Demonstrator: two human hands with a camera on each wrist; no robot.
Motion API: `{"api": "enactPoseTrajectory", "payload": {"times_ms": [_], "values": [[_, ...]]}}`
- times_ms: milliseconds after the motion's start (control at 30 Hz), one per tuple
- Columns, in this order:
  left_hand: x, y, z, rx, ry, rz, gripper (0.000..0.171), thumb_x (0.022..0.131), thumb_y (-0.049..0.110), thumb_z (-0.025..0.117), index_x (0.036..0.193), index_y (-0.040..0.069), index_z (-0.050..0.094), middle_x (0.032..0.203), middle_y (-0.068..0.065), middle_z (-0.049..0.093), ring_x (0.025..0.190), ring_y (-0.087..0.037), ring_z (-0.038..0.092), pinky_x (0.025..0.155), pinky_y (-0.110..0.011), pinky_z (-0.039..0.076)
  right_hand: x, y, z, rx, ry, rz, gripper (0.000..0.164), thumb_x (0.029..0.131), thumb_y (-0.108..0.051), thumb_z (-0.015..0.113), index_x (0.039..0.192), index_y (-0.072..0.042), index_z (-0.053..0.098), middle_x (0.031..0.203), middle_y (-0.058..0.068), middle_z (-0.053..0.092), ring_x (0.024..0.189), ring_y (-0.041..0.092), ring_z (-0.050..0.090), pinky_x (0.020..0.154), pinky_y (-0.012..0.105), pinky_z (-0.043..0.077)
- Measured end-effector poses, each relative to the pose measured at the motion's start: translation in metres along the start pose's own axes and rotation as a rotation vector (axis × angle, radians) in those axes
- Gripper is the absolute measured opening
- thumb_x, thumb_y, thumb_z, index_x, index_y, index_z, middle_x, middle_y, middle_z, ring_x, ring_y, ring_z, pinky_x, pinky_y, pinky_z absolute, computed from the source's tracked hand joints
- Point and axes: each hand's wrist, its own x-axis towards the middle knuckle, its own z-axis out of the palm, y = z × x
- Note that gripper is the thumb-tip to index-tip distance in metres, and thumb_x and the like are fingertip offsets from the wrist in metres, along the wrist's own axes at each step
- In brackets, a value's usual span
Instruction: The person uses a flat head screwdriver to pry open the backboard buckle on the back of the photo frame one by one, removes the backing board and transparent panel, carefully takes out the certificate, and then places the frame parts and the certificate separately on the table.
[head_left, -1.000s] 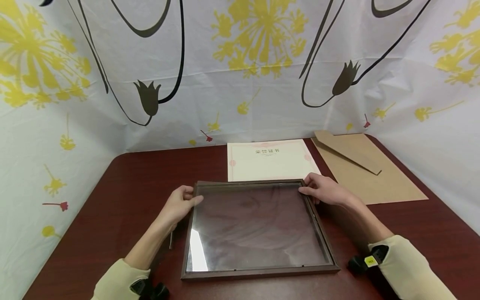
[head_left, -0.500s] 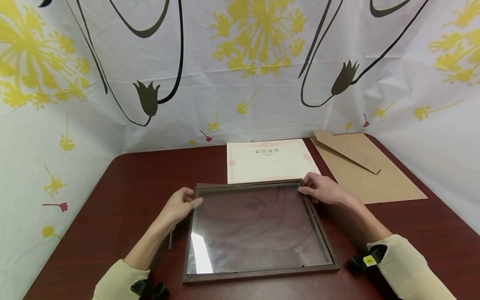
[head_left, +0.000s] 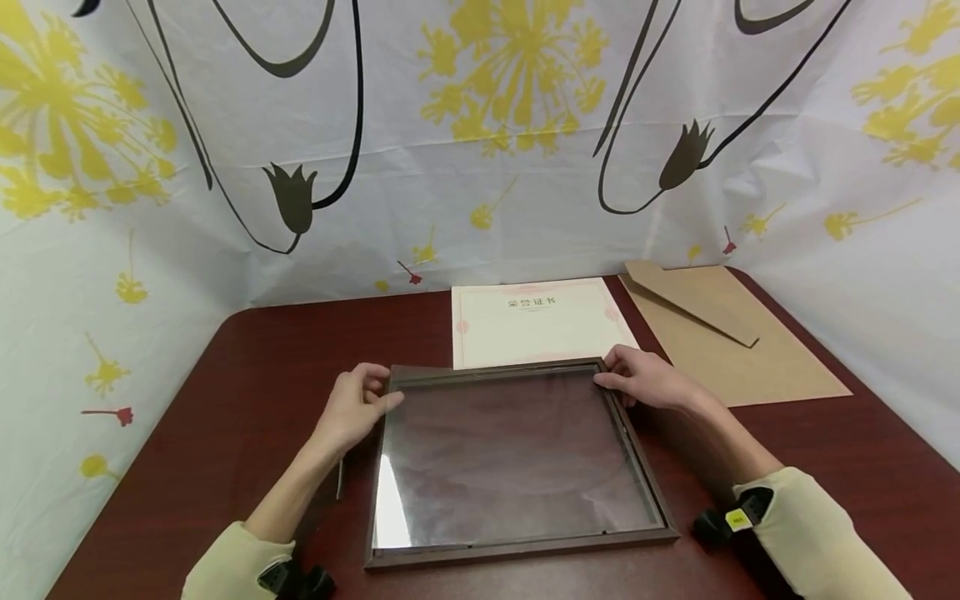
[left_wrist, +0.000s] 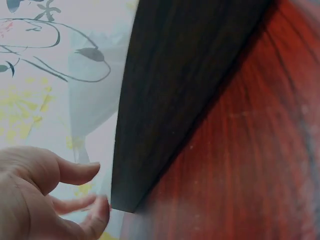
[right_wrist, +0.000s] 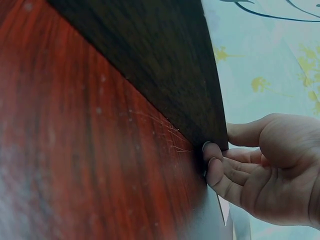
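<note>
A dark brown picture frame (head_left: 570,550) lies in front of me on the table, with a clear sheet (head_left: 510,450) over it. The sheet sits slightly askew, its far left corner reaching past the frame's edge. My left hand (head_left: 352,408) pinches the sheet near that corner, thumb on top. In the left wrist view the fingertips (left_wrist: 102,200) are close to the frame's corner; the exact contact is unclear. My right hand (head_left: 648,379) grips the far right corner of the frame, thumb above and fingers (right_wrist: 215,167) curled at its side and underneath.
A cream certificate (head_left: 543,325) lies behind the frame, partly covered by it. To its right is a brown paper envelope (head_left: 720,325) with its flap raised. A patterned white cloth (head_left: 480,183) borders the dark red table (head_left: 285,358) at the back and sides.
The bright reflection on the clear sheet has shifted, so the sheet's tilt has changed slightly. My left fingers have lifted a little at the corner. The right hand keeps its hold.
</note>
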Motion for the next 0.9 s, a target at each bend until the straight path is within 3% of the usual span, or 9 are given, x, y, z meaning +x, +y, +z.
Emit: {"api": "enactPoseTrajectory", "payload": {"times_ms": [133,267,367,500,567,733,900], "values": [[0.000,0.003,-0.004,-0.114,-0.053,0.049,0.021,0.102,0.007,0.059,0.119,-0.004,0.065,0.104,-0.016,0.065,0.082,-0.022,0.060,0.072,-0.032,0.052,0.000,0.000,0.000,0.001,0.001,-0.002,0.024,0.100,-0.022,0.066,0.104,0.000,0.055,0.083,0.005,0.064,0.063,0.018,0.060,0.063,0.035,0.051],[0.002,0.005,-0.008,-0.327,-0.166,0.001,0.028,0.108,0.009,0.044,0.123,-0.010,0.059,0.097,-0.015,0.070,0.074,-0.020,0.068,0.067,-0.028,0.055,-0.001,0.000,0.000,0.001,-0.001,-0.005,0.024,0.100,-0.023,0.066,0.104,-0.001,0.056,0.081,0.004,0.064,0.062,0.018,0.060,0.063,0.035,0.051],[0.002,0.005,-0.011,-0.399,-0.247,-0.021,0.035,0.110,0.016,0.042,0.129,-0.012,0.050,0.097,-0.016,0.072,0.071,-0.020,0.070,0.065,-0.027,0.055,-0.001,0.000,-0.001,0.004,-0.002,-0.006,0.024,0.100,-0.023,0.066,0.104,-0.001,0.056,0.080,0.004,0.064,0.062,0.018,0.060,0.063,0.035,0.051],[0.004,0.002,-0.013,-0.407,-0.368,-0.023,0.045,0.106,0.019,0.055,0.137,-0.008,0.036,0.099,-0.019,0.073,0.071,-0.022,0.072,0.065,-0.031,0.057,-0.001,0.001,-0.002,0.005,0.000,-0.008,0.024,0.100,-0.023,0.065,0.104,-0.001,0.056,0.080,0.004,0.064,0.062,0.018,0.060,0.062,0.036,0.052],[0.003,0.001,-0.014,-0.377,-0.396,-0.026,0.052,0.102,0.017,0.063,0.138,-0.006,0.034,0.098,-0.018,0.074,0.070,-0.020,0.070,0.066,-0.032,0.057,-0.001,0.000,-0.002,0.008,-0.001,-0.005,0.024,0.100,-0.023,0.065,0.104,-0.001,0.056,0.080,0.004,0.064,0.062,0.018,0.060,0.062,0.036,0.052],[0.003,-0.001,-0.016,-0.316,-0.382,-0.051,0.043,0.099,0.011,0.066,0.129,-0.010,0.044,0.092,-0.015,0.074,0.064,-0.014,0.064,0.063,-0.030,0.057,-0.001,0.001,-0.001,0.013,-0.001,0.003,0.025,0.100,-0.023,0.065,0.105,-0.001,0.056,0.078,0.004,0.062,0.062,0.019,0.059,0.062,0.035,0.051],[0.003,-0.002,-0.020,-0.378,-0.389,-0.061,0.026,0.102,0.004,0.057,0.120,-0.010,0.044,0.090,-0.017,0.072,0.058,-0.016,0.067,0.058,-0.029,0.058,-0.001,0.001,-0.001,0.012,-0.006,0.007,0.025,0.101,-0.024,0.064,0.105,-0.001,0.055,0.078,0.004,0.061,0.062,0.018,0.059,0.063,0.035,0.051]]}}
